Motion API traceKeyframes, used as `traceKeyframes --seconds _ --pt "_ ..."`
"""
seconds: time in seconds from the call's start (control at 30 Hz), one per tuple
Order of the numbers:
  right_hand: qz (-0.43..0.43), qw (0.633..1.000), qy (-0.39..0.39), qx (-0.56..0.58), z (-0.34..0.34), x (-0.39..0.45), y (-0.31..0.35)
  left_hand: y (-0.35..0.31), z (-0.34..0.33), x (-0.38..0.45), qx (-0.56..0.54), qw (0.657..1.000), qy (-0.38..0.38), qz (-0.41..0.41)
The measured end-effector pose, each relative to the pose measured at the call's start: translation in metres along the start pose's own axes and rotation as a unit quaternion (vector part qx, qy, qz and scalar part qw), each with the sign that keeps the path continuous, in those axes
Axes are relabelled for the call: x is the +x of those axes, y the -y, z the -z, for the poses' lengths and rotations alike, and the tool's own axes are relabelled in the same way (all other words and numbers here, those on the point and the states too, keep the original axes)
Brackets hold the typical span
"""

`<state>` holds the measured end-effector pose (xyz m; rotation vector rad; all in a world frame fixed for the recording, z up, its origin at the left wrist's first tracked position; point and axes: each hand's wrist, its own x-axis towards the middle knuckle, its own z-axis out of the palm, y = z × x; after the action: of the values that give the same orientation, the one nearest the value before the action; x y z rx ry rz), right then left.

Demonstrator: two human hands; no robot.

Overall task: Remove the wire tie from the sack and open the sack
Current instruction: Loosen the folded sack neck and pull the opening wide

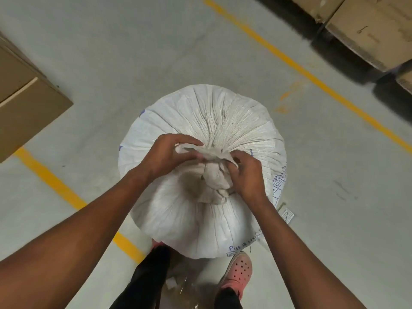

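So the white woven sack (200, 170) is standing on the floor (111, 52) right in front of my pink clog (239, 270). Both my hands are on its bunched neck (214, 177): left hand (166, 156) pinching a loose flap of fabric, right hand (245, 172) clamped on the twisted knot. Can't make out the wire tie itself.

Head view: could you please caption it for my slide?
Both hands, left and right, grip the gathered neck of a white sack.
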<state>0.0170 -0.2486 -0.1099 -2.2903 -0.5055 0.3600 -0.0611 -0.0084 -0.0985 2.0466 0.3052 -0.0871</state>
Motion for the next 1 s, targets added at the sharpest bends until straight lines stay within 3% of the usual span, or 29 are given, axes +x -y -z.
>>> traceKeyframes --seconds 0.17,0.37,0.53,0.67,0.73,0.87,1.0 --pt "-0.087 0.985 -0.065 0.133 0.019 0.028 0.016 -0.022 -0.005 0.038 -0.063 0.997 -0.046 0.001" --pt "-0.047 0.985 -0.089 0.138 0.043 0.045 0.016 -0.034 0.000 0.081 0.006 0.999 -0.053 -0.001" --pt "0.081 0.996 -0.032 0.028 0.064 0.051 0.010 -0.028 0.000 0.101 0.118 0.989 -0.095 0.005" --pt "0.199 0.963 0.093 -0.156 0.082 0.064 0.012 -0.041 0.000 0.118 0.123 0.983 -0.125 -0.047" --pt "0.191 0.946 0.155 -0.210 0.088 0.069 0.015 -0.045 -0.001 0.121 0.150 0.976 -0.136 -0.078" --pt "0.187 0.934 0.152 -0.264 0.091 0.076 0.010 -0.050 -0.010 0.097 0.263 0.930 -0.207 -0.152" --pt "0.119 0.969 0.131 -0.173 0.085 0.086 0.015 -0.039 -0.020 0.066 0.239 0.954 -0.108 -0.142"
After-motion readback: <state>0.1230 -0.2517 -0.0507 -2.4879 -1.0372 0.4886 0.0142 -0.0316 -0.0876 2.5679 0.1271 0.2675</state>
